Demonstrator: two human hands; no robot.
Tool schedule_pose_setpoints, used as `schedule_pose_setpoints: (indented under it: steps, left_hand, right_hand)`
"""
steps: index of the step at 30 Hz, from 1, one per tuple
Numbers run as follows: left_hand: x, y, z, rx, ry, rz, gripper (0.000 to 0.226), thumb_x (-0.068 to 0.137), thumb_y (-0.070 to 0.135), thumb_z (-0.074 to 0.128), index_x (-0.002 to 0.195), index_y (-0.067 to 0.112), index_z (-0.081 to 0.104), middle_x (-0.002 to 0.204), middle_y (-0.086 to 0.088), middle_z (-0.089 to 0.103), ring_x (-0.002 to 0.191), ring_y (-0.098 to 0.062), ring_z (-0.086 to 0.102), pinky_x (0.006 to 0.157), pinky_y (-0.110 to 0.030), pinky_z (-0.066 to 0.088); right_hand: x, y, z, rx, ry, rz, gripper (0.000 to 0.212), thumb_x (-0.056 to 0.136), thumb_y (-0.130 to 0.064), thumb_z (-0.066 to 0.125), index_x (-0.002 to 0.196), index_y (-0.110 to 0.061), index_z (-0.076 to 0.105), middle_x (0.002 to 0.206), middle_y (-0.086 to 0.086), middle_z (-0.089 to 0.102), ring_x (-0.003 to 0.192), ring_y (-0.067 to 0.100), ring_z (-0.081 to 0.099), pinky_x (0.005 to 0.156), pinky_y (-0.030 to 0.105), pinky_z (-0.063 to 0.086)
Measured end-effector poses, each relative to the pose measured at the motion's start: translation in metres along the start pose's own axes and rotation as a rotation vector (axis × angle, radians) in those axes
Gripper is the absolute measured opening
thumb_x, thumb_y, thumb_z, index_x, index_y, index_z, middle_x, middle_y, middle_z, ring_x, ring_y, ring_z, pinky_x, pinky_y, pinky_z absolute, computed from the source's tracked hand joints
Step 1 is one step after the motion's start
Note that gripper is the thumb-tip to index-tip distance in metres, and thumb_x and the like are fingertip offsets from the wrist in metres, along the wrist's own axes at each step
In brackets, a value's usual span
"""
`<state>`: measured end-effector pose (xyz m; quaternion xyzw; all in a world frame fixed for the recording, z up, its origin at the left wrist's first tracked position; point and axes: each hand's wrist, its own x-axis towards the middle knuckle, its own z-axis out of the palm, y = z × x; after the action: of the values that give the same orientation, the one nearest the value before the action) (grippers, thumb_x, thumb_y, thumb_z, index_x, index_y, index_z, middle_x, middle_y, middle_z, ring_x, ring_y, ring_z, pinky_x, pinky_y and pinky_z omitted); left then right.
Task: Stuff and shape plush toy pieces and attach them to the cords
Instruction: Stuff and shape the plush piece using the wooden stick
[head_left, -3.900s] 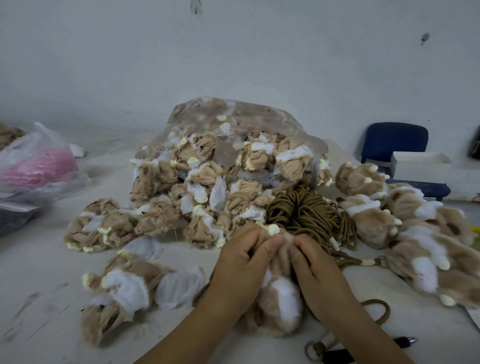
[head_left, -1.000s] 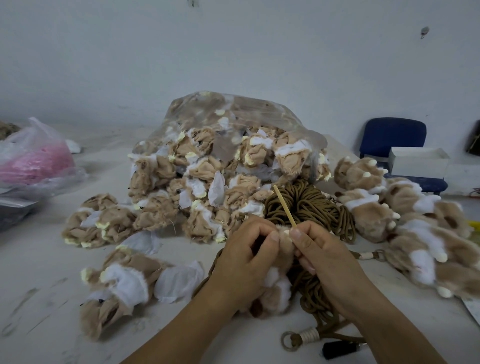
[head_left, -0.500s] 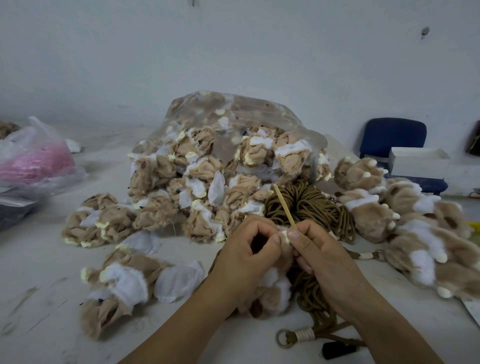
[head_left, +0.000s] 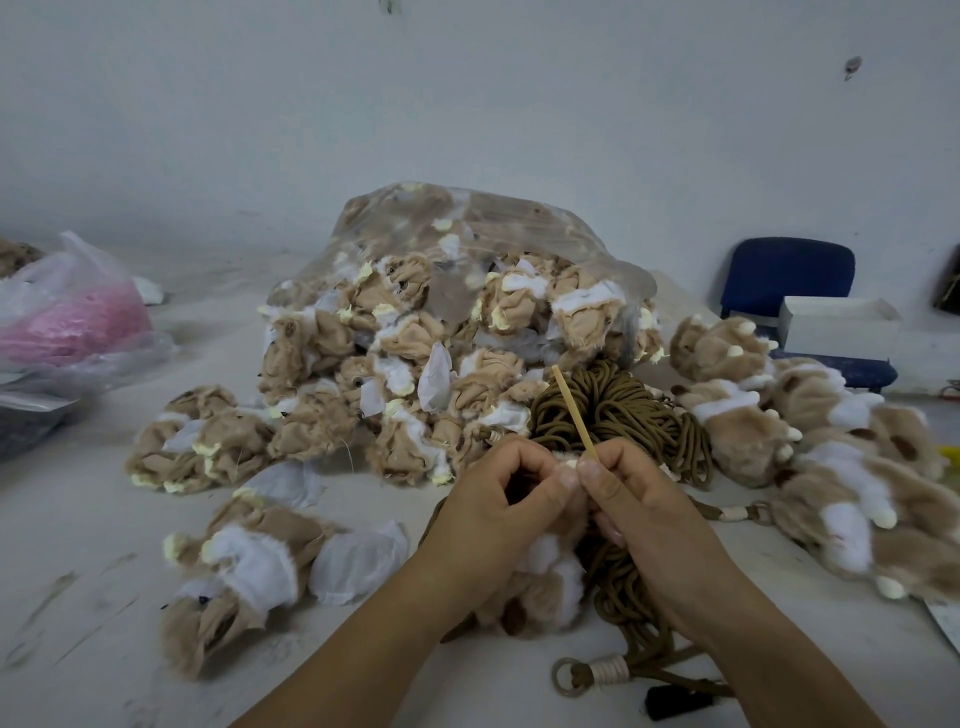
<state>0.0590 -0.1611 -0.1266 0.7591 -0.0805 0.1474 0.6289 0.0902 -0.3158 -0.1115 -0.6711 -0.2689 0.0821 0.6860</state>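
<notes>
- Left hand (head_left: 501, 512) is curling around a tan-and-white plush toy piece (head_left: 545, 577) on the table (head_left: 104, 597).
- Right hand (head_left: 641, 512) is pinching a thin wooden stick (head_left: 571, 410), tip at the piece's top.
- Brown cords (head_left: 618, 410) are lying just behind and under the hands.

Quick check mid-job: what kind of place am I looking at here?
Likely a small toy-assembly workshop: a clear bag spilling unstuffed plush pieces, a bundle of brown cords, and stuffed plush toys piled on the worktable.

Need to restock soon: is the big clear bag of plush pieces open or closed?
Open. The clear bag gapes toward the camera, and plush pieces spill from it onto the table.
</notes>
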Motion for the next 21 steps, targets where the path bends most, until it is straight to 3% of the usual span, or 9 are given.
schedule_pose_setpoints:
  steps: [4,12,16,21]
  left_hand:
    - [-0.0003,0.0027,-0.0015,-0.026,-0.027,-0.014,0.021,0.075,0.056,0.064,0.079,0.035,0.064,0.085,0.010,0.068,0.082,-0.012,0.063,0.082,-0.046,0.054]
    - [0.0007,0.0051,0.0008,0.013,0.002,-0.007,0.020,0.071,0.050,0.060,0.075,0.031,0.060,0.089,-0.004,0.065,0.081,-0.020,0.058,0.079,-0.054,0.052]
    - [0.0010,0.0060,-0.0009,-0.042,-0.008,-0.009,0.025,0.069,0.047,0.060,0.076,0.023,0.060,0.084,-0.001,0.062,0.077,-0.014,0.055,0.072,-0.039,0.051]
    - [0.0002,0.0071,-0.0023,-0.090,-0.013,-0.006,0.010,0.080,0.029,0.060,0.078,0.019,0.060,0.079,0.011,0.061,0.073,-0.006,0.054,0.066,-0.021,0.047]
  right_hand:
    - [-0.0004,0.0015,0.0003,0.000,-0.009,-0.012,0.027,0.081,-0.038,0.052,0.085,-0.011,0.056,0.057,-0.016,0.056,0.052,-0.006,0.050,0.050,0.008,0.040]
    - [-0.0003,0.0029,0.0006,-0.011,-0.020,-0.015,0.026,0.082,-0.038,0.051,0.081,-0.013,0.054,0.057,-0.015,0.056,0.053,-0.007,0.050,0.050,0.008,0.041]
    - [0.0005,0.0043,-0.0007,0.007,-0.012,-0.028,0.027,0.081,-0.038,0.051,0.081,-0.011,0.054,0.056,-0.016,0.056,0.052,-0.007,0.050,0.050,0.008,0.040]
    - [0.0014,0.0059,-0.0008,0.014,0.003,-0.032,0.028,0.081,-0.038,0.051,0.082,-0.010,0.053,0.055,-0.016,0.053,0.050,-0.006,0.046,0.049,0.008,0.038]
